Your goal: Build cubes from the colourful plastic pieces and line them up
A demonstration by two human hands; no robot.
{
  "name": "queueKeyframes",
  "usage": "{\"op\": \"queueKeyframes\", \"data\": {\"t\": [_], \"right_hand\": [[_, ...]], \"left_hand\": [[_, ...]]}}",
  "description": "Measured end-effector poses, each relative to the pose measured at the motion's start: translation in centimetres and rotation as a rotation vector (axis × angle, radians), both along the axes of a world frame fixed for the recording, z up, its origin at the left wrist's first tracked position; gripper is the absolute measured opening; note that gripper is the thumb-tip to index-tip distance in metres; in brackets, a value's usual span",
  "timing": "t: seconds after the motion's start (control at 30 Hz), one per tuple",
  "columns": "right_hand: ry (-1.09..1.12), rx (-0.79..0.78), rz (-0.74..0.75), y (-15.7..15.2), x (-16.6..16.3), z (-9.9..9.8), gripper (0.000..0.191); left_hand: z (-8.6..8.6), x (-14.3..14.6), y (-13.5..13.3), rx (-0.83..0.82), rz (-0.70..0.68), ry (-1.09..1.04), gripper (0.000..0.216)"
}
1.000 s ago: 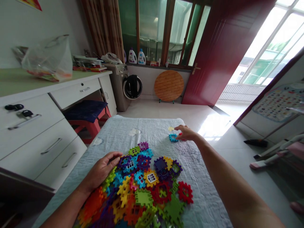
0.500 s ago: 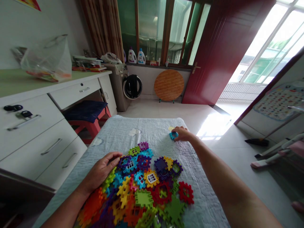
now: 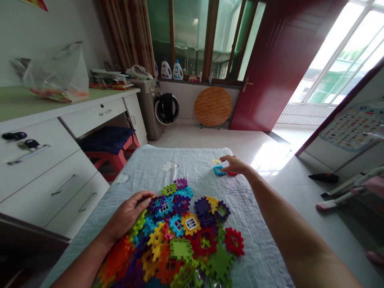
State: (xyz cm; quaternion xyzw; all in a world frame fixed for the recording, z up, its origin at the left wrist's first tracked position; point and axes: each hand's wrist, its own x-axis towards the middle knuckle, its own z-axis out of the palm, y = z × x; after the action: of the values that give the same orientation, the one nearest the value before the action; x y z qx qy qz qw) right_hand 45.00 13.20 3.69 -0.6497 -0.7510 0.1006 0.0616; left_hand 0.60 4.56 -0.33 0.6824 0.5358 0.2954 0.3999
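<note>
My right hand (image 3: pixel 235 164) hovers at the far right of the cloth with thumb and fingers apart and nothing between them. Just under its fingertips a blue square interlocking plastic piece (image 3: pixel 219 170) lies flat. A red piece (image 3: pixel 232 173) shows partly beneath the palm. My left hand (image 3: pixel 129 214) rests against the left side of a heap of colourful interlocking pieces (image 3: pixel 181 249), its fingers stretched toward a purple piece (image 3: pixel 157 203). Yellow, green, red, orange and purple pieces overlap in the heap, several with window-like grids.
A pale blue quilted cloth (image 3: pixel 150 168) covers the table. White drawers (image 3: pixel 66 186) and a red stool with a dark cushion (image 3: pixel 107 140) stand at the left. A washing machine (image 3: pixel 149 108), a round wooden board (image 3: pixel 213 107) and a red door (image 3: pixel 279 60) are farther back.
My right hand has let go of the blue piece, opened its fingers and lifted slightly. The red piece beneath it has come into view. My left hand stays in place.
</note>
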Motion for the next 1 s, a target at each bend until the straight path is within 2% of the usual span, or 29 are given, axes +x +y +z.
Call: {"op": "queueKeyframes", "data": {"t": [0.13,0.23,0.47,0.57,0.67,0.8,0.9,1.0], "right_hand": [[-0.068,-0.024,0.016,-0.1,-1.8,-1.4,0.054],[-0.102,-0.031,0.022,-0.1,-2.2,-1.7,0.051],[-0.126,-0.038,0.019,-0.2,-1.9,-1.3,0.053],[-0.118,-0.009,0.012,-0.7,-3.1,-0.6,0.06],[-0.016,0.046,0.078,-1.5,-6.3,0.0,0.057],[0.189,0.039,0.367,-2.9,-12.7,0.1,0.038],[0.27,-0.02,0.399,-3.7,-16.8,-0.3,0.041],[0.295,-0.084,0.442,-4.2,-19.0,-0.6,0.046]], "left_hand": [[0.0,0.1,0.0,0.007,0.011,-0.026,0.043],[-0.1,0.1,0.0,0.017,0.011,-0.028,0.044],[0.1,0.1,-0.1,-0.024,-0.013,-0.027,0.044],[0.3,0.2,-0.3,-0.027,-0.011,-0.042,0.045],[0.4,0.3,-0.4,-0.02,-0.006,-0.052,0.045],[0.5,0.3,-0.5,-0.014,-0.053,-0.109,0.041],[0.9,0.2,-0.8,-0.038,-0.111,-0.152,0.04],[1.4,0.2,-1.0,-0.086,-0.141,-0.183,0.042]]}}
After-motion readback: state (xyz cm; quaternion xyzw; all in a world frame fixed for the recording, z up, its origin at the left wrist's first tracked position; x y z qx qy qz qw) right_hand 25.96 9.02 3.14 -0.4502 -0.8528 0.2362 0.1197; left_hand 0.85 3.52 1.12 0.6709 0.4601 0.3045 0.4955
